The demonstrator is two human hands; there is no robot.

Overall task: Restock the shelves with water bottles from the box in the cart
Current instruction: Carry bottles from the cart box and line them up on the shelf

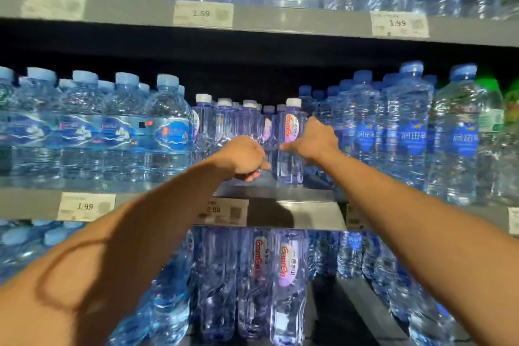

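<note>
Between both hands, on the middle shelf (280,196), stands a purple-tinted water bottle (290,146) w/ white cap, upright, near the front edge. Right hand (316,140) is at its right side, thumb stretched across the front of the bottle & touching it; its other fingers go round the far side, hidden, so can't tell how tight the hold is. Left hand (243,156) sits just left of the bottle, slightly lower, fingers curled under; whether it holds anything can't be told from this angle, & contact w/ the bottle is unclear. Behind the left hand: a row of same-type white-capped bottles (224,123), approx 5-6 caps visible, the rear ones too dark to count. Left of the left hand: big blue-capped bottles (165,132), at least 4 in the front row. Right of the right hand: tall blue-label bottles (410,132), at least 3 in front, more behind. Below both forearms: lower shelf bottles (288,275) of the same purple brand, 2 labels readable. Price tags (85,206) on the middle shelf edge: 2 readable, 1.99 & 2.09.
</note>
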